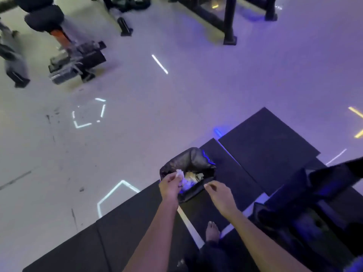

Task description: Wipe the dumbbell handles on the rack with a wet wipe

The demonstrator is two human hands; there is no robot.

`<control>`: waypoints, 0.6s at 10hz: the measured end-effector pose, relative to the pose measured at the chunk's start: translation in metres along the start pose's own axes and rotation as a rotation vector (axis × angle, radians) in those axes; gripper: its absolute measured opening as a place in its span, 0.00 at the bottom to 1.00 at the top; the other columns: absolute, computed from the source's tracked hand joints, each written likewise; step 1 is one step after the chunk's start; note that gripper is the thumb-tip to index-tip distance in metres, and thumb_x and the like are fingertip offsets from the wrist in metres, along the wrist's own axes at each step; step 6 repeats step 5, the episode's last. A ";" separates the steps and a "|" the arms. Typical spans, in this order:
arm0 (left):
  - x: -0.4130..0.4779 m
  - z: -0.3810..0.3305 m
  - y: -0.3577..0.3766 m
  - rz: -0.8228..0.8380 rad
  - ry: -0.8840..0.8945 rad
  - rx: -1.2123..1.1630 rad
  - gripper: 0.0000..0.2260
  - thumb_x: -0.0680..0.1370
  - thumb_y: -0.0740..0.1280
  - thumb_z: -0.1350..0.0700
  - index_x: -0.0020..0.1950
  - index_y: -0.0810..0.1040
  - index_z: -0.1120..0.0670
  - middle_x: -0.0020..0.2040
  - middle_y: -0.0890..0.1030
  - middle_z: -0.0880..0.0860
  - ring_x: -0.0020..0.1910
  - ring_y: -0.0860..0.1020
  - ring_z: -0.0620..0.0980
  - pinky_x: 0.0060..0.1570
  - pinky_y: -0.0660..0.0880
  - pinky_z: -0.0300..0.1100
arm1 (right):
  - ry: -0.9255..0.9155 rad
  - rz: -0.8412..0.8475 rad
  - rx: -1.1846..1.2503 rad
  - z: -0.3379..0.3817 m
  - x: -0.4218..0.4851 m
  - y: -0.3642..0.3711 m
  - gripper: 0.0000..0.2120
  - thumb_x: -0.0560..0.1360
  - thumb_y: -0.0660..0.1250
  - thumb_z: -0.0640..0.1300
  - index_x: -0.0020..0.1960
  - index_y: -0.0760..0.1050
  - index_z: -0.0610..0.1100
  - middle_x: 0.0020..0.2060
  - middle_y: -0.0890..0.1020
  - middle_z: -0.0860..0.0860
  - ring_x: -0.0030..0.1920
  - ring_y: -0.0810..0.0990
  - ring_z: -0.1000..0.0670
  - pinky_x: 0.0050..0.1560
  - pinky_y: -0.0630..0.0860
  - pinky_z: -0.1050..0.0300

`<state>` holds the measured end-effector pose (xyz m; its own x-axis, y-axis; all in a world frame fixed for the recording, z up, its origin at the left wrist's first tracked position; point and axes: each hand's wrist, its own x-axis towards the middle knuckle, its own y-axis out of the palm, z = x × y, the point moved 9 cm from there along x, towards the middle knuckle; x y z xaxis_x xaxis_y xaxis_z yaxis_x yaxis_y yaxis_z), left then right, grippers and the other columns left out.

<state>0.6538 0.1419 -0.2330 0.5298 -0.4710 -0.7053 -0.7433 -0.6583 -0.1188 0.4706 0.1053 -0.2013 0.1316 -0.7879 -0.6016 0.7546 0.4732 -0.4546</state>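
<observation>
My left hand [171,185] pinches a crumpled white wet wipe [179,173] over the open mouth of a small bin lined with a black bag [188,160]. Pale crumpled waste [193,176] lies inside the bin. My right hand [218,193] hovers just right of the bin's rim, fingers loosely curled with fingertips together, and whether it holds anything I cannot tell. No dumbbell handle shows clearly in this view.
Black rubber mats [265,138] cover the floor under and right of the bin. A dark rack frame [314,185] rises at the right. My bare foot [212,231] stands on a mat. Gym machines [74,57] and frame legs [228,26] stand far across the pale floor.
</observation>
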 end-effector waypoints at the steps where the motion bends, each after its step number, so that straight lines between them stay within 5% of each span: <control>1: 0.081 0.055 0.001 -0.161 -0.128 0.003 0.06 0.73 0.70 0.64 0.38 0.77 0.57 0.32 0.76 0.55 0.30 0.73 0.49 0.24 0.75 0.33 | 0.110 0.050 0.028 -0.042 0.075 0.038 0.12 0.78 0.61 0.46 0.50 0.79 0.39 0.48 0.82 0.43 0.52 0.78 0.44 0.49 0.69 0.55; 2: 0.151 0.108 0.000 -0.298 -0.182 0.143 0.04 0.71 0.73 0.62 0.39 0.79 0.57 0.38 0.81 0.58 0.33 0.77 0.53 0.38 0.81 0.43 | 0.169 0.090 0.033 -0.077 0.141 0.075 0.12 0.78 0.62 0.46 0.51 0.79 0.39 0.48 0.83 0.43 0.53 0.78 0.44 0.49 0.69 0.55; 4: 0.248 0.181 0.028 -0.281 -0.234 0.126 0.10 0.74 0.68 0.67 0.55 0.79 0.65 0.31 0.75 0.53 0.27 0.74 0.46 0.23 0.72 0.30 | 0.276 0.076 0.104 -0.135 0.238 0.126 0.13 0.77 0.61 0.45 0.55 0.79 0.39 0.54 0.80 0.40 0.57 0.76 0.41 0.50 0.69 0.55; 6: 0.265 0.193 0.028 -0.252 -0.243 0.198 0.09 0.74 0.68 0.66 0.54 0.79 0.63 0.31 0.76 0.53 0.24 0.74 0.43 0.24 0.72 0.31 | 0.320 0.079 0.163 -0.149 0.248 0.141 0.12 0.76 0.62 0.45 0.54 0.79 0.40 0.52 0.81 0.42 0.55 0.77 0.43 0.45 0.66 0.58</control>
